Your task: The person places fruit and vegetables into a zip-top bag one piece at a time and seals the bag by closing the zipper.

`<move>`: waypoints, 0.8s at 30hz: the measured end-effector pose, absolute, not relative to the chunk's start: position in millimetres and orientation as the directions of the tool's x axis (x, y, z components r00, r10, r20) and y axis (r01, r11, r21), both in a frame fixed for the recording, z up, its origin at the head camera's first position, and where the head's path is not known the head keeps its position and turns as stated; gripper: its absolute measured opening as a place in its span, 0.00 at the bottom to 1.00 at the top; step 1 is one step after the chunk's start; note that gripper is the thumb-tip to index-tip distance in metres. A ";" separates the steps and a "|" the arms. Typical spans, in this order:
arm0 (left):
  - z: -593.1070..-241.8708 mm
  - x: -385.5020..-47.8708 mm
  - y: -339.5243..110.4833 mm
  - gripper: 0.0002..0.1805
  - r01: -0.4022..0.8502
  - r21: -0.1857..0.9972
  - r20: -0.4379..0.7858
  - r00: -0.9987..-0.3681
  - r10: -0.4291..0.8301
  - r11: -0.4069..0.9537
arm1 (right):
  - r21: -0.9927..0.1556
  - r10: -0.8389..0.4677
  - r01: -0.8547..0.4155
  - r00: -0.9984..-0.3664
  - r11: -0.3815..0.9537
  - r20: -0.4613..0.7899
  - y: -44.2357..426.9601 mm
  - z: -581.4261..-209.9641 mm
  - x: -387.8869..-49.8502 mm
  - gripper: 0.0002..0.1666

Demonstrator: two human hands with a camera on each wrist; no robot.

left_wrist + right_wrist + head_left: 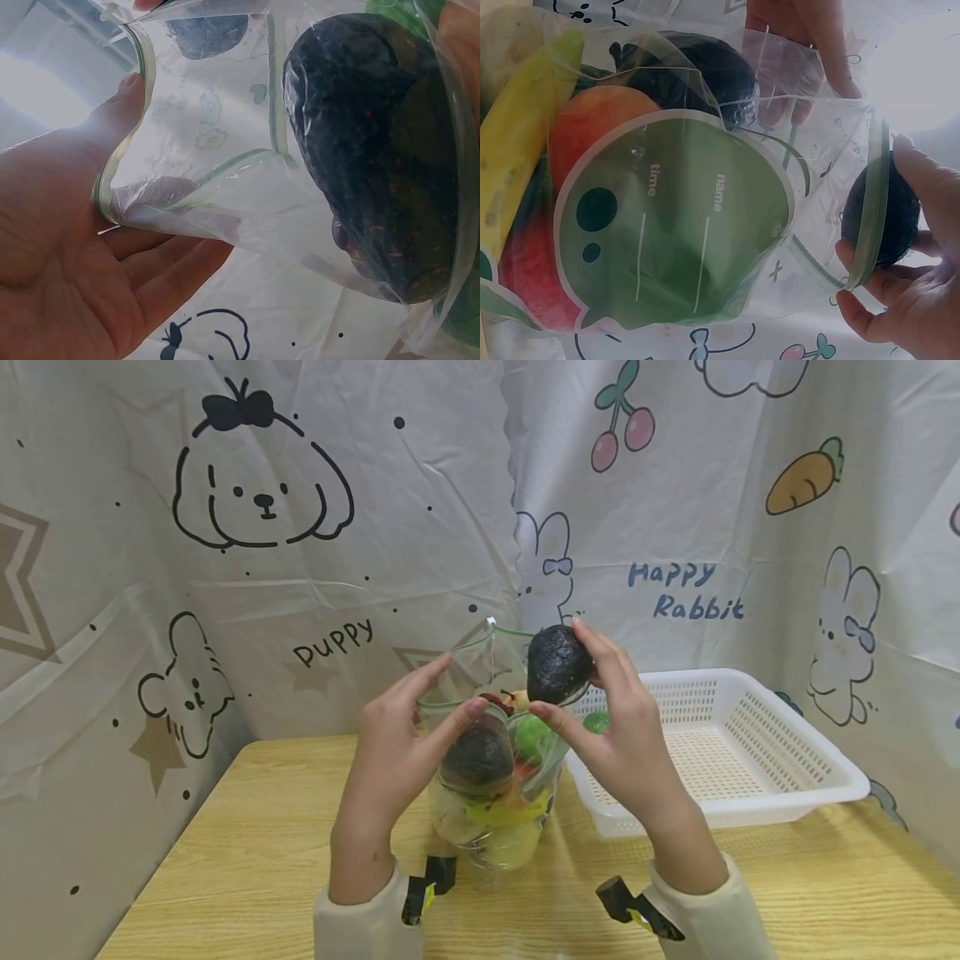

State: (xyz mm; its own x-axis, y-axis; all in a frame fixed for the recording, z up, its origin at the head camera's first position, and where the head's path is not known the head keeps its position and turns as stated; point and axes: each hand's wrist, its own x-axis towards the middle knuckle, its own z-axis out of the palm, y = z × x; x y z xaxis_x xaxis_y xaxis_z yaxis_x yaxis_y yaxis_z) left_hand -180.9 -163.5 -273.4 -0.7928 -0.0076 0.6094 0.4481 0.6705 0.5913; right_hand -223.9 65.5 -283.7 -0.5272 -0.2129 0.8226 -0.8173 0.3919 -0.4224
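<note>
My right hand [633, 735] grips a dark, bumpy avocado [558, 664] at the right of the bag's mouth. In the right wrist view this avocado [881, 210] is beside the green zip edge, and the fingers touch that edge. My left hand [390, 752] holds the left side of the mouth of a clear zip bag [675, 232], thumb and fingers either side of its rim [146, 60]. The bag stands on the table, full of produce: a large dark fruit [367, 150], a yellow banana [525, 135], an orange-red fruit [596, 131] and a green one [534, 739].
A white perforated basket [840, 768] stands right of the bag. A small green round item [597, 722] shows between my right thumb and fingers, by the basket's left end. The wooden table [262, 835] backs onto a printed curtain [420, 485].
</note>
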 end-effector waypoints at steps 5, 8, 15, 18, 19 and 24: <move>-273.4 -181.3 -163.8 0.36 0.450 0.590 0.611 -0.792 -0.006 0.671 | -0.426 -0.216 -0.810 -0.537 0.403 0.816 65.7 -283.2 -223.3 0.52; -273.5 -181.4 -164.0 0.36 0.451 0.589 0.612 -0.791 -0.006 0.671 | -0.425 -0.218 -0.810 -0.537 0.404 0.815 65.7 -283.0 -222.6 0.53; -273.6 -181.0 -164.0 0.37 0.452 0.586 0.613 -0.790 -0.003 0.672 | -0.428 -0.216 -0.809 -0.539 0.403 0.814 65.0 -282.7 -221.8 0.52; -273.5 -180.9 -164.1 0.36 0.453 0.586 0.614 -0.790 -0.003 0.672 | -0.429 -0.213 -0.810 -0.538 0.400 0.816 64.9 -282.2 -221.1 0.52; -273.4 -180.9 -164.1 0.36 0.453 0.586 0.613 -0.790 -0.002 0.672 | -0.429 -0.211 -0.810 -0.537 0.400 0.817 64.9 -282.2 -220.8 0.52; -273.0 -180.8 -164.0 0.37 0.452 0.586 0.612 -0.791 -0.001 0.672 | -0.421 -0.201 -0.812 -0.528 0.404 0.825 64.6 -281.3 -220.2 0.51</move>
State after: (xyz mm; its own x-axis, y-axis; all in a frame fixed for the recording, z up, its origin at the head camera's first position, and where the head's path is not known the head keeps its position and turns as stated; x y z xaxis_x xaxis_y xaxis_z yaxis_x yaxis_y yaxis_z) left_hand -180.8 -164.0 -273.0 -0.7911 -0.0011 0.6117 0.4522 0.6723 0.5861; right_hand -220.2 64.6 -281.3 -0.5282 -0.2013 0.8249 -0.8119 0.4043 -0.4212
